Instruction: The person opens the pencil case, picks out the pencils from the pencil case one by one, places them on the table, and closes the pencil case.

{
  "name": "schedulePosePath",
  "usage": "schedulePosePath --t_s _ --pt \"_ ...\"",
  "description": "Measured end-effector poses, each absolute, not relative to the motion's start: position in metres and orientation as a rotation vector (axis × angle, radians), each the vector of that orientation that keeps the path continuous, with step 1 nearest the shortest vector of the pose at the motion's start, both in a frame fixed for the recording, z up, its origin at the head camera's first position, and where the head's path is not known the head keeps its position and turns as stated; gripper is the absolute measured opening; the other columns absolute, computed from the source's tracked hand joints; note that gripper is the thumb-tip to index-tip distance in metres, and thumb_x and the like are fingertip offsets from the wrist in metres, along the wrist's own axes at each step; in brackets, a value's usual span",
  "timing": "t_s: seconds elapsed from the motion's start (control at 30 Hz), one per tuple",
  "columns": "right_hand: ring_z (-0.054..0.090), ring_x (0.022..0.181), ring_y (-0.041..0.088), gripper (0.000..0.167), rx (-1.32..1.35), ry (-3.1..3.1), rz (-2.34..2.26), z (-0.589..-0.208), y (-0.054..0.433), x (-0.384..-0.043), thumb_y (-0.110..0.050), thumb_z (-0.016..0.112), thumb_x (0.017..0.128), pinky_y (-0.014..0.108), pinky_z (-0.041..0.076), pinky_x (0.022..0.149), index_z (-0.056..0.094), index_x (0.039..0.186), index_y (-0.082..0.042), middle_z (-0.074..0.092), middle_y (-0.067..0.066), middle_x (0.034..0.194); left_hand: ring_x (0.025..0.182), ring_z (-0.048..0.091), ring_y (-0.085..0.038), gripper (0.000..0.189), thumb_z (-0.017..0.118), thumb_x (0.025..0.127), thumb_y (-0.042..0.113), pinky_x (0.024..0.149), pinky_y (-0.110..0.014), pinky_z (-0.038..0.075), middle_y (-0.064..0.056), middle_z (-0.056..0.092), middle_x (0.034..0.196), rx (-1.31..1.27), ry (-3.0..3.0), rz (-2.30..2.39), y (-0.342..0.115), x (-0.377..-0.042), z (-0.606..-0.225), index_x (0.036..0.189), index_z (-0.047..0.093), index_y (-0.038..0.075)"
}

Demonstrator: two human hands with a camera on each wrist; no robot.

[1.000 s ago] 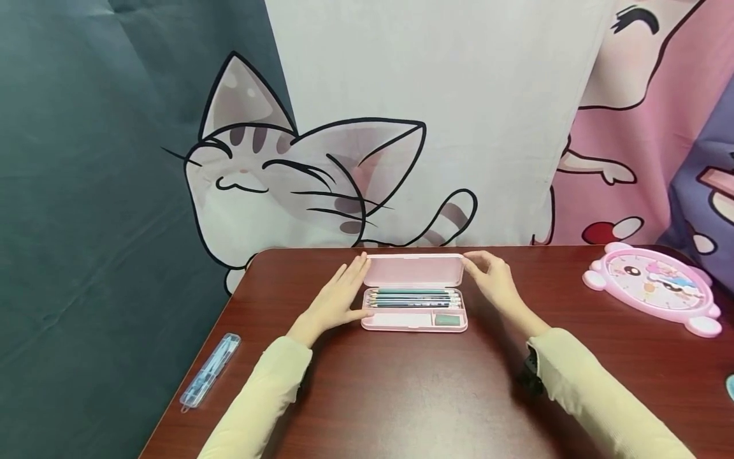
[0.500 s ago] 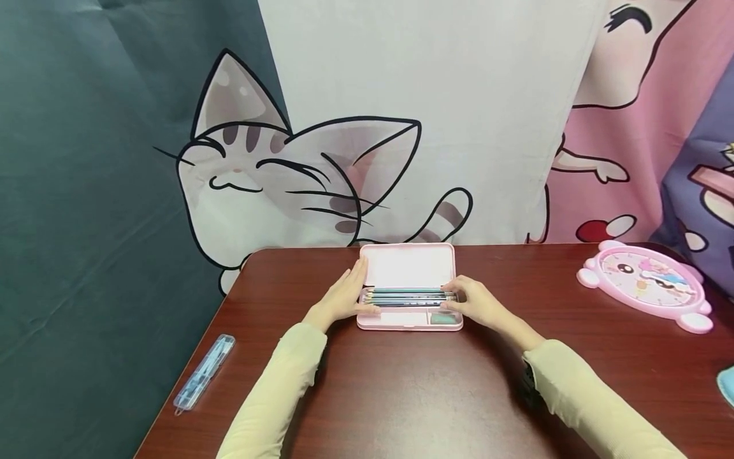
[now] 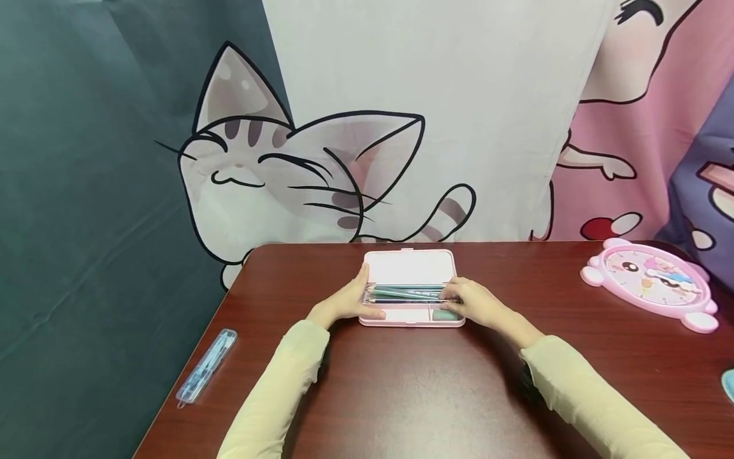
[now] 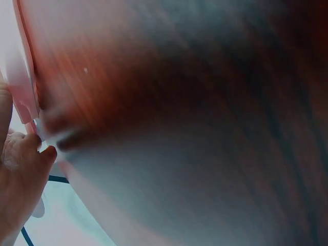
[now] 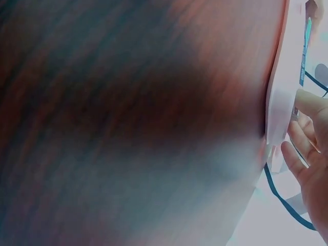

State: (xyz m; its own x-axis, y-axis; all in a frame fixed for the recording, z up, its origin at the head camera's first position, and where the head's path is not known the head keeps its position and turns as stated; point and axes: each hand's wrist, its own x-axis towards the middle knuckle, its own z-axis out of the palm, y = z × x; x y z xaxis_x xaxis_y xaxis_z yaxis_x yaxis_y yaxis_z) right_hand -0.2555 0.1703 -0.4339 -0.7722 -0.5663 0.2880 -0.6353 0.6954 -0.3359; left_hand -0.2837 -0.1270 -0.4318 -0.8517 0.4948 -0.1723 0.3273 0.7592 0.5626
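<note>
An open pink pencil case (image 3: 411, 322) lies on the table, its pale lid (image 3: 410, 266) tilted back. Several green and dark pencils (image 3: 407, 293) fill the rear compartment, some now at a slant to the rest. My left hand (image 3: 344, 302) grips the case's left end, thumb over the front compartment; in the left wrist view its curled fingers (image 4: 28, 148) are at the case's corner. At the right end, my right hand (image 3: 473, 301) pinches pencils by their ends; how many is hidden. Below it, a green eraser (image 3: 445, 315) sits in the front compartment.
A slim clear blue case (image 3: 207, 366) lies near the table's left edge. On the right is a pink animal-shaped clock (image 3: 650, 284). A light blue thing (image 3: 728, 384) is cut off at the right edge. A printed curtain (image 3: 487, 95) hangs behind the table (image 3: 413, 395).
The lid has swung farther back. My right hand has moved from the lid down to the pencil ends, and some pencils have shifted to a slant. My left hand stays at the case's left end.
</note>
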Motion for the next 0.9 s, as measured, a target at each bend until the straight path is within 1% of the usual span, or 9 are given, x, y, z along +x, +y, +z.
schedulePosePath --t_s 0.1,0.2,0.37,0.53,0.67,0.77,0.9 --pt "0.051 0.072 0.009 0.006 0.96 -2.738 0.667 -0.433 0.171 -0.254 -0.014 0.071 0.078 0.028 0.044 0.065 0.068 0.081 -0.01 0.058 -0.003 0.078 0.142 0.006 -0.021 0.12 0.075 0.07 0.046 0.115 -0.035 0.015 -0.011 -0.006 0.154 0.638 2.647 0.773 -0.125 -0.284 -0.431 0.145 -0.007 0.002" --pt "0.05 0.071 0.008 0.007 0.952 -2.73 0.645 -0.432 0.171 -0.253 -0.014 0.07 0.079 0.028 0.044 0.065 0.065 0.08 -0.01 0.057 -0.003 0.077 0.142 0.007 -0.021 0.119 0.075 0.07 0.045 0.114 -0.035 0.015 -0.012 -0.004 0.154 0.633 2.65 0.762 -0.123 -0.284 -0.43 0.145 -0.005 0.001" --pt "0.054 0.076 0.013 0.005 0.963 -2.693 0.567 -0.433 0.177 -0.251 -0.009 0.066 0.082 0.033 0.047 0.069 0.062 0.084 -0.008 0.058 0.001 0.081 0.142 0.006 -0.022 0.117 0.075 0.07 0.045 0.115 -0.036 0.015 -0.013 -0.004 0.154 0.621 2.652 0.725 -0.121 -0.284 -0.429 0.146 -0.003 0.001" --pt "0.056 0.079 0.018 0.006 0.947 -2.611 0.631 -0.431 0.192 -0.251 0.0 0.063 0.081 0.036 0.049 0.071 0.061 0.086 -0.003 0.058 0.005 0.083 0.142 0.006 -0.021 0.118 0.074 0.07 0.048 0.115 -0.036 0.015 -0.012 -0.005 0.155 0.593 2.647 0.713 -0.122 -0.283 -0.429 0.146 -0.003 0.002" --pt "0.054 0.075 0.016 0.008 0.945 -2.491 0.683 -0.433 0.21 -0.254 0.006 0.064 0.078 0.034 0.048 0.068 0.061 0.083 0.0 0.057 0.006 0.079 0.142 0.006 -0.021 0.116 0.075 0.07 0.045 0.115 -0.035 0.015 -0.012 -0.004 0.155 0.595 2.654 0.723 -0.125 -0.282 -0.428 0.146 -0.002 0.001" --pt "0.053 0.071 0.016 0.013 0.937 -2.392 0.679 -0.436 0.228 -0.255 0.011 0.066 0.074 0.033 0.047 0.065 0.06 0.081 0.001 0.055 0.006 0.076 0.142 0.005 -0.021 0.115 0.076 0.071 0.043 0.115 -0.035 0.015 -0.012 -0.004 0.154 0.599 2.652 0.739 -0.126 -0.282 -0.428 0.146 -0.001 0.0" --pt "0.05 0.069 0.016 0.019 0.847 -2.332 0.676 -0.44 0.257 -0.255 0.016 0.066 0.069 0.025 0.042 0.063 0.058 0.08 0.002 0.055 0.009 0.075 0.143 0.005 -0.021 0.114 0.075 0.071 0.042 0.115 -0.036 0.015 -0.012 -0.004 0.155 0.609 2.644 0.77 -0.125 -0.282 -0.43 0.146 0.001 0.0"
